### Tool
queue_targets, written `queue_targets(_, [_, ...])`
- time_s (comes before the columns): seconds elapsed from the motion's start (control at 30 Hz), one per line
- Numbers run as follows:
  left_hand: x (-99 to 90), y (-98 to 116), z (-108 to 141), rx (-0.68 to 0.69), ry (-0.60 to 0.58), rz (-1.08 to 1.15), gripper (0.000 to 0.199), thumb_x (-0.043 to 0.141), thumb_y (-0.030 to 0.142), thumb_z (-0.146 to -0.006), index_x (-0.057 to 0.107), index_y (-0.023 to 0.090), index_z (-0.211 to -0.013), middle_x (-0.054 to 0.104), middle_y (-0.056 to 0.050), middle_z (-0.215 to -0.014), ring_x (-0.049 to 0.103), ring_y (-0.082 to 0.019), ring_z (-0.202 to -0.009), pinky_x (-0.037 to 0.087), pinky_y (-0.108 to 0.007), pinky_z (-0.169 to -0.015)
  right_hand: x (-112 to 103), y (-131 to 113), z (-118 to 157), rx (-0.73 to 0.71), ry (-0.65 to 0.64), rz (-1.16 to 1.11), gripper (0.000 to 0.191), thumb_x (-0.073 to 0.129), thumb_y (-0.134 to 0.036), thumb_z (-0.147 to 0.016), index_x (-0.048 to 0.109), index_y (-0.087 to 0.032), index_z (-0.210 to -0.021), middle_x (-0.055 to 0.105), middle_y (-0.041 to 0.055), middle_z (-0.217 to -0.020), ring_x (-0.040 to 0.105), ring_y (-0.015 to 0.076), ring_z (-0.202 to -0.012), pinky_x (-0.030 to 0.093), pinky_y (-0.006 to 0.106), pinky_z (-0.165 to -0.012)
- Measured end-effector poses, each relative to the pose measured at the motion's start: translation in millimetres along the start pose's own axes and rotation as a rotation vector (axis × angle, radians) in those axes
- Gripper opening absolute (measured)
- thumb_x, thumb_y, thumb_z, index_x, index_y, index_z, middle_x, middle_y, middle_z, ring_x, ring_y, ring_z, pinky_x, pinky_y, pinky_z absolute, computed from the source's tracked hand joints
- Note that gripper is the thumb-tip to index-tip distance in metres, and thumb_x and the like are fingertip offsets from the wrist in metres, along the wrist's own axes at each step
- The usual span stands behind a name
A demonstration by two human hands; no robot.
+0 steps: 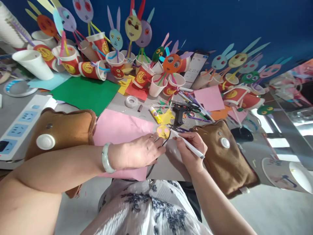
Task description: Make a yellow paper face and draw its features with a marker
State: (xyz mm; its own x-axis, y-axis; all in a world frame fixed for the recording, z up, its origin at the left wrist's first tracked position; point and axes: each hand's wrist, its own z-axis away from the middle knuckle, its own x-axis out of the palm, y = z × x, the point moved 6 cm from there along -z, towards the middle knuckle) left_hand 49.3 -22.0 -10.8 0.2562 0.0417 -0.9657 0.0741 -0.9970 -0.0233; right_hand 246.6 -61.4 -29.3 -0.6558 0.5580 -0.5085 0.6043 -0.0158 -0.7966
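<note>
A small round yellow paper face [163, 132] with pink eyes and a drawn smile is at the centre, beside the pink sheet [119, 125]. My left hand [141, 150], reaching over that sheet, holds the disc's near edge with closed fingers; the thumb side is partly hidden. My right hand [192, 148] is closed around a white marker pen [190, 147], its tip pointing at the disc's right edge. A black cable [152, 169] passes beneath my left fingers. Just beyond the disc lie a yellow glue stick [156, 115] and a black glue gun [180, 112].
Paper cups bearing rabbit faces, such as an orange one [171, 63], line the back. Brown hand warmers [63, 127] flank the work area, near a white power strip [23, 127]. A green sheet [85, 93], a tape roll [131, 101] and a phone [197, 67] lie farther off.
</note>
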Motion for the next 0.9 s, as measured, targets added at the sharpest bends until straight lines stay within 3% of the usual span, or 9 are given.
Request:
queue_targets(0.23, [-1.6,-1,-1,-0.044,-0.065,-0.022,0.046,0.052,0.042,-0.104,0.053,0.014,-0.14,0.058,-0.017,-0.147,0.063,-0.027,-0.12,0.051,-0.04,-0.094,6,-22,-6,-0.176,-0.095,0.148,0.007,0.062,-0.023,-0.078,0.061,-0.024,-0.072,0.067,-0.0028,-0.061,0.06,0.0143,-0.052,0.047,0.027,-0.053])
queue_targets(0.53, [-4.8,1,-6,-0.026,-0.064,-0.046,0.045,0.053,0.037,-0.103,0.054,0.008,-0.137,0.059,-0.021,-0.146,0.057,-0.031,-0.136,0.049,-0.041,-0.102,13,-27,-3,-0.249,-0.172,0.152,0.008,0.064,-0.024,-0.081,0.061,-0.023,-0.074,0.066,-0.0036,-0.059,0.06,0.0131,-0.049,0.048,0.025,-0.051])
queue_targets(0.9, [-0.7,0,-6,-0.06,-0.098,-0.007,0.032,0.047,0.032,-0.105,0.056,0.014,-0.13,0.058,-0.015,-0.146,0.056,-0.028,-0.136,0.049,-0.038,-0.101,13,-29,-5,-0.264,-0.192,0.165,0.01,0.063,-0.019,-0.08,0.058,-0.023,-0.072,0.063,-0.0047,-0.058,0.058,0.0121,-0.048,0.047,0.024,-0.05])
